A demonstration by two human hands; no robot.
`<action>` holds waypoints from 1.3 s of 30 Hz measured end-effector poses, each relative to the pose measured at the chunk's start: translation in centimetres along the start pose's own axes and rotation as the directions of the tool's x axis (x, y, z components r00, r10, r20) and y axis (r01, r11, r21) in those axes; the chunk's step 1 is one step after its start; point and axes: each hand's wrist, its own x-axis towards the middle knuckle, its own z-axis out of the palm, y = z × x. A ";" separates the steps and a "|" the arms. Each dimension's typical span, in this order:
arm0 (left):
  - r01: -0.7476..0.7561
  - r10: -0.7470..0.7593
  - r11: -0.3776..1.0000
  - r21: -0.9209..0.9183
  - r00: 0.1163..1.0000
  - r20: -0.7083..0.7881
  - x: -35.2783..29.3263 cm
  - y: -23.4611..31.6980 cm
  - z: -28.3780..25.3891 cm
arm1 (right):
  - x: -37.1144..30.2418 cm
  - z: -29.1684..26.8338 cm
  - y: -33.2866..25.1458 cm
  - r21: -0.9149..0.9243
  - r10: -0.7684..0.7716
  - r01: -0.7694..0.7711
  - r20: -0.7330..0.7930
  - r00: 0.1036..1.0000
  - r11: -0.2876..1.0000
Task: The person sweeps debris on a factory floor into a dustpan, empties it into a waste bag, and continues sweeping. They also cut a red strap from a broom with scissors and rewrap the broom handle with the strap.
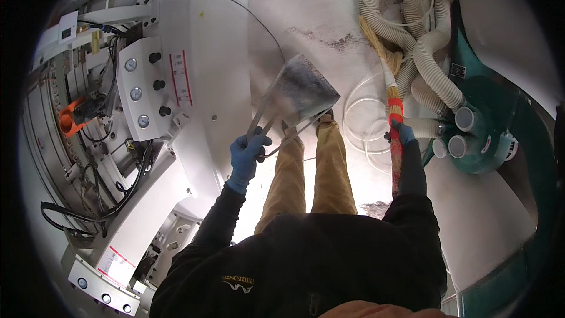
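Note:
My left hand (246,156), in a blue glove, is closed on the strip handle of a grey metal dustpan (303,91). The pan hangs in front of my feet, its surface smeared with pale dust. At the right, my blue-gloved right hand (404,132) grips a broom (396,106) by its red and straw-coloured handle section. The broom's straw end points away from me, beside the ribbed hoses. Part of the right hand's fingers is hidden behind the handle.
A white machine panel with round gauges (136,93) and black knobs stands at the left. Thick ribbed hoses (432,59) run to a green dust collector (479,118) at the right. A thin clear hose (347,115) lies coiled on the dusty floor (276,12). Dark debris (338,41) lies ahead.

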 end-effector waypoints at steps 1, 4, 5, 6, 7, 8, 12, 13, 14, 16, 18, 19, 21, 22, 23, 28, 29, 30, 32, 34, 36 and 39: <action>0.017 -0.017 1.000 0.005 1.000 -0.011 0.5 -0.2 0.1 | 1.1 1.0 0.3 0.025 0.019 -0.020 0.061 0.998 0.999; 0.002 -0.003 1.000 -0.020 1.000 -0.017 2.0 -0.9 0.5 | 1.3 3.6 0.5 0.033 0.035 -0.040 0.136 0.990 0.999; 0.000 -0.001 0.999 -0.035 1.000 -0.018 2.4 -1.2 0.7 | 0.3 4.3 0.5 0.065 0.043 -0.053 0.150 0.988 0.996; 0.017 -0.017 1.000 -0.007 1.000 -0.025 2.7 -1.4 0.7 | -1.0 4.8 0.1 0.094 0.048 -0.064 0.162 0.986 0.994; 0.015 -0.015 1.000 0.000 1.000 -0.017 3.1 -1.6 0.7 | -2.6 4.9 -0.3 0.082 0.046 -0.059 0.152 0.987 0.995; 0.000 0.000 1.000 -0.007 1.000 0.001 3.4 -1.7 0.6 | -4.7 4.8 -0.4 0.068 0.044 -0.054 0.144 0.989 0.996; 0.012 -0.016 0.998 0.064 0.998 0.058 4.4 -1.8 -0.1 | -8.5 4.3 -0.2 0.002 0.052 -0.052 0.062 0.997 0.999; 0.012 -0.015 0.998 0.066 0.998 0.056 4.5 -1.7 -0.3 | -8.2 4.2 0.0 -0.037 0.020 -0.019 0.017 1.000 0.999; 0.022 -0.025 0.998 0.057 0.998 0.057 4.6 -1.7 -0.4 | -7.5 4.2 0.3 -0.079 -0.013 0.011 -0.025 1.000 0.997; 0.014 -0.017 0.997 0.073 0.999 0.044 4.7 -1.6 -0.3 | -4.9 4.9 0.6 -0.044 0.014 -0.015 -0.038 0.999 0.999; 0.011 -0.013 0.997 0.072 1.000 0.019 5.0 -1.7 -0.1 | -2.5 5.8 1.0 -0.016 0.014 -0.014 0.002 1.000 1.000; 0.002 -0.002 0.998 0.064 1.000 -0.001 5.2 -1.9 0.1 | -1.5 6.8 1.4 -0.009 -0.007 0.007 0.048 0.999 1.000; -0.008 0.009 0.999 0.039 1.000 -0.022 6.0 -2.5 0.6 | 0.3 9.0 1.1 0.026 0.009 -0.013 0.147 0.989 1.000; -0.008 0.009 1.000 0.024 1.000 -0.025 6.5 -2.8 0.7 | 1.0 10.5 0.7 0.050 0.046 -0.057 0.202 0.978 0.997; -0.018 0.018 1.000 -0.005 1.000 -0.022 7.0 -3.2 0.9 | 1.3 11.8 0.2 0.168 0.063 -0.129 0.352 0.934 0.977; -0.019 0.020 1.000 0.025 1.000 -0.014 9.0 -5.0 0.9 | -2.0 17.0 -1.8 0.110 0.118 -0.187 0.453 0.884 0.976; -0.020 0.020 1.000 0.013 1.000 -0.022 9.1 -5.2 0.8 | -3.4 17.6 -2.1 0.121 0.136 -0.214 0.463 0.876 0.969; -0.007 0.007 1.000 0.003 1.000 -0.029 9.1 -5.3 0.7 | -5.0 17.9 -2.5 0.111 0.129 -0.195 0.435 0.891 0.975; -0.003 0.001 0.999 -0.036 0.999 -0.045 8.9 -5.4 0.5 | -8.2 18.3 -3.3 0.088 0.109 -0.153 0.378 0.919 0.984; 0.002 -0.005 0.998 -0.058 0.998 -0.061 8.6 -5.2 0.3 | -10.5 18.8 -4.4 -0.038 0.110 -0.104 0.305 0.946 0.994; -0.011 0.006 0.997 -0.071 0.997 -0.072 8.2 -5.0 0.1 | -11.9 19.5 -5.6 -0.210 0.110 -0.070 0.185 0.977 0.975; 0.008 -0.015 0.996 -0.093 0.997 -0.069 7.7 -4.9 -0.3 | -10.9 22.8 -8.4 -0.403 -0.124 0.188 0.180 0.976 0.896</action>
